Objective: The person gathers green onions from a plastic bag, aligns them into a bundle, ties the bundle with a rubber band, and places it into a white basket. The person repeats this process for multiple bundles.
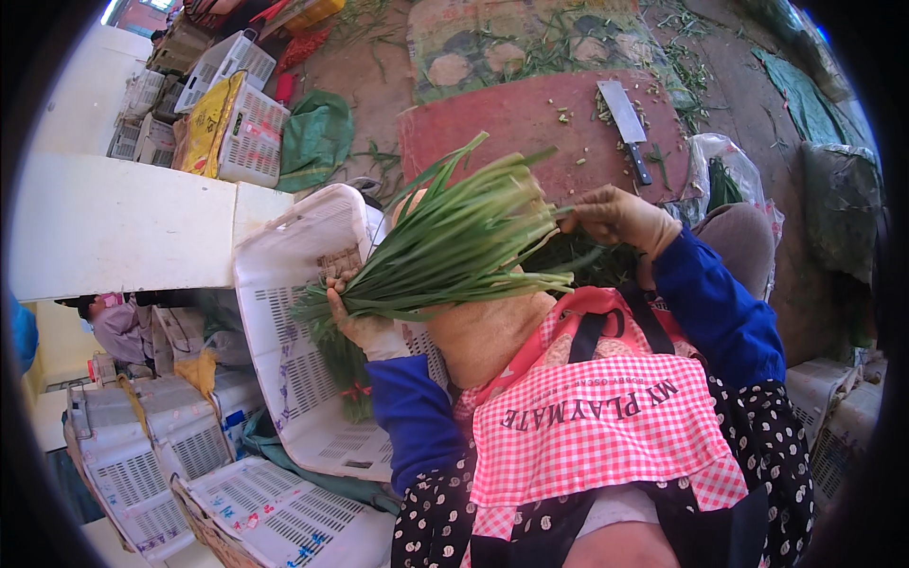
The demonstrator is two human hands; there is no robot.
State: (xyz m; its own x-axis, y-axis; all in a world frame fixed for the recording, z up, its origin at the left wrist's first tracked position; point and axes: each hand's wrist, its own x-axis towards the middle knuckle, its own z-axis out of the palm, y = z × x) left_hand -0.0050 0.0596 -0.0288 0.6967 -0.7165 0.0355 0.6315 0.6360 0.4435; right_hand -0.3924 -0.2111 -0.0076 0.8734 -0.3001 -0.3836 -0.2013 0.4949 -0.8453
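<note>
My left hand, in a pale glove, grips a large loose bunch of garlic chives near its leafy end. The bunch fans out to the right across my lap, its cut pale ends towards my right hand. That hand, also gloved, pinches a thin stem at the edge of the bunch. Under my left hand, a tied green bundle with a red band lies in a white plastic crate. More greens lie beneath my right wrist, partly hidden.
Ahead is a red board with a kitchen knife and stem scraps. A clear plastic bag sits to the right. White crates stand lower left. A person is far left, past a white ledge.
</note>
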